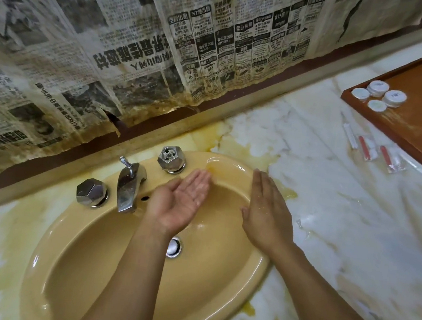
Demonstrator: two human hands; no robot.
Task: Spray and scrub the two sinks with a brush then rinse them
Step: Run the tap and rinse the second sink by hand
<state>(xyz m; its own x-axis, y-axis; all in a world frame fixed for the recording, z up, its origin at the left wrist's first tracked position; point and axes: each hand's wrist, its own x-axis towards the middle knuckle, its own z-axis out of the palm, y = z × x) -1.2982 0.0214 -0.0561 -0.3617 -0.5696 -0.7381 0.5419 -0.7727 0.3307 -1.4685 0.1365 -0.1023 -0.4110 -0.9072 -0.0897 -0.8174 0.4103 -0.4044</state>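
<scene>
My left hand (180,202) lies palm-up, loosely cupped, wet and holding nothing, over the yellow sink (84,263) beside the chrome faucet (128,189). My right hand (266,215) is flat, fingers straight, above its right rim.

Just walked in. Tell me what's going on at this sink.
A person has both bare hands over the basin of the yellow sink. The left hand is palm up, slightly cupped and wet. The right hand is flat, with straight fingers, near the sink's right rim. Neither hand holds anything, and no brush or spray bottle is in view. No water visibly runs from the faucet.
</scene>
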